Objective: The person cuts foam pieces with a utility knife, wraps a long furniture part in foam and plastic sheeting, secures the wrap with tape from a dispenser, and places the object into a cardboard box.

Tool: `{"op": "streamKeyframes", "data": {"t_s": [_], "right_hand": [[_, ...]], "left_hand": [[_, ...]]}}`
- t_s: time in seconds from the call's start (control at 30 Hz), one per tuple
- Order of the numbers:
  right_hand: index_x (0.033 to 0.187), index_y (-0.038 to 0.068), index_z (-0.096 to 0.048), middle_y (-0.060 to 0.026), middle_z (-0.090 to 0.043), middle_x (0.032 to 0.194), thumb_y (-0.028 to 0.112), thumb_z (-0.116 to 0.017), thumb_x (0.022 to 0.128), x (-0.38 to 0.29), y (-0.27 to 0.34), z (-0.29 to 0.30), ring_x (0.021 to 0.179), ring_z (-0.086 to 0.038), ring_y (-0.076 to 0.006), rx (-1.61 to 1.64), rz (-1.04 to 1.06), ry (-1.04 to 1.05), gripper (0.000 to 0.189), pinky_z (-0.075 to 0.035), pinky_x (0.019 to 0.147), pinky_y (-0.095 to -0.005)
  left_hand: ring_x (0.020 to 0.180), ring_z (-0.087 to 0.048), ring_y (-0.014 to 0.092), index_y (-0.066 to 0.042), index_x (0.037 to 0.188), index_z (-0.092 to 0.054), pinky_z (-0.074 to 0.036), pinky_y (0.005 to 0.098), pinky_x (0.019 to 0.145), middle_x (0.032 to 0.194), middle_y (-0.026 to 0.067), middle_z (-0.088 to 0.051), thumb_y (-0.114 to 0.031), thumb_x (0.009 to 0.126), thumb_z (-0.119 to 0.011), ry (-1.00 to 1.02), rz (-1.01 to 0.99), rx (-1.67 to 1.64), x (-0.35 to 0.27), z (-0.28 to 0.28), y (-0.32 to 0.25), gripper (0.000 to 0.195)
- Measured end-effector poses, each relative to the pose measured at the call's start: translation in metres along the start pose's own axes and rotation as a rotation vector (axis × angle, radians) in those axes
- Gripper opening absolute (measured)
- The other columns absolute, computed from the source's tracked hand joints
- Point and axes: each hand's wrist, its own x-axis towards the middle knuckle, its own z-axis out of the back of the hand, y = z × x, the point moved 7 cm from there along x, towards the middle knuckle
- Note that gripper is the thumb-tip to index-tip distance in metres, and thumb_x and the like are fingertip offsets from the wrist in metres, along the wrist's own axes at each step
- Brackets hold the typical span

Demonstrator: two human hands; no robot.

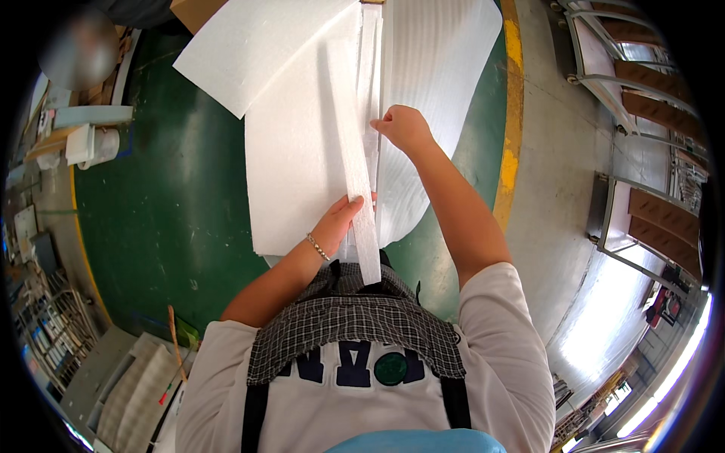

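My left hand (338, 221) grips a long white foam strip (355, 164) near its lower end, thumb on top. The strip slants up and away, its near end close to my plaid apron. Beneath it lies a large white foam sheet (294, 147), with one corner flap (272, 45) turned over at the far left. Beside the strip, narrow white pieces (368, 73) run lengthwise along the middle. My right hand (401, 127) is curled, fingertips near these pieces; whether it pinches anything is hidden. Translucent foam sheeting (436, 85) spreads out to the right of it.
Green floor (164, 187) surrounds the work, bounded on the right by a yellow line (511, 113). Wheeled metal racks (617, 85) with brown panels stand at the right. A cardboard box (195, 12) is at the far left, and a white roll (102, 146) lies at the left.
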Motion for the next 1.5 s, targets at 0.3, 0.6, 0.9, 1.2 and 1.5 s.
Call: {"op": "streamKeyframes", "data": {"t_s": [0.3, 0.6, 0.9, 1.2, 1.5], "right_hand": [[0.109, -0.001, -0.06, 0.0013, -0.055, 0.069, 0.009, -0.063, 0.085, -0.058, 0.027, -0.005, 0.055, -0.045, -0.0057, 0.895, 0.083, 0.19, 0.026, -0.037, 0.05, -0.0207], [0.13, -0.001, -0.049, 0.0004, -0.052, 0.067, 0.011, -0.061, 0.087, 0.004, 0.012, 0.006, 0.055, -0.046, -0.0073, 0.776, 0.034, -0.041, 0.047, -0.039, 0.05, -0.0229], [0.131, 0.0, -0.048, -0.0058, -0.057, 0.069, 0.016, -0.065, 0.083, 0.011, 0.004, -0.011, 0.055, -0.055, -0.0122, 0.525, 0.026, -0.087, 0.053, -0.045, 0.051, -0.0269], [0.132, 0.002, -0.047, -0.0022, -0.054, 0.066, 0.014, -0.062, 0.086, -0.017, 0.014, -0.013, 0.054, -0.05, -0.0088, 0.474, 0.042, -0.084, 0.05, -0.044, 0.051, -0.0247], [0.135, 0.004, -0.043, -0.0064, -0.058, 0.072, 0.015, -0.062, 0.085, -0.053, -0.001, -0.039, 0.058, -0.055, -0.0134, 0.497, -0.051, -0.028, 0.054, -0.047, 0.059, -0.0298]], "left_hand": [[0.08, -0.055, 0.011, -0.004, 0.118, -0.053, -0.047, 0.0274, 0.074, 0.098, 0.0029, -0.059, -0.031, 0.096, -0.047, -0.092, -0.107, 0.254, 0.004, -0.001, -0.04, 0.035], [0.07, -0.045, 0.005, -0.001, 0.115, -0.053, -0.039, 0.0182, 0.063, 0.083, -0.0006, -0.054, -0.007, 0.092, -0.053, -0.588, -0.843, 0.408, -0.043, 0.066, -0.093, 0.024], [0.072, -0.049, 0.006, -0.001, 0.111, -0.056, -0.04, 0.0185, 0.065, 0.084, 0.0009, -0.058, -0.008, 0.093, -0.051, -0.657, -0.837, 0.466, -0.062, 0.087, -0.092, 0.021], [0.08, -0.048, 0.005, -0.002, 0.114, -0.056, -0.039, 0.0194, 0.073, 0.089, 0.0007, -0.057, -0.01, 0.095, -0.049, -0.69, -0.779, 0.47, -0.067, 0.106, -0.094, 0.022], [0.068, -0.047, 0.004, -0.003, 0.107, -0.061, -0.039, 0.0181, 0.061, 0.083, -0.0014, -0.059, -0.009, 0.091, -0.055, -0.814, -0.869, 0.531, -0.07, 0.123, -0.096, 0.018]]}}
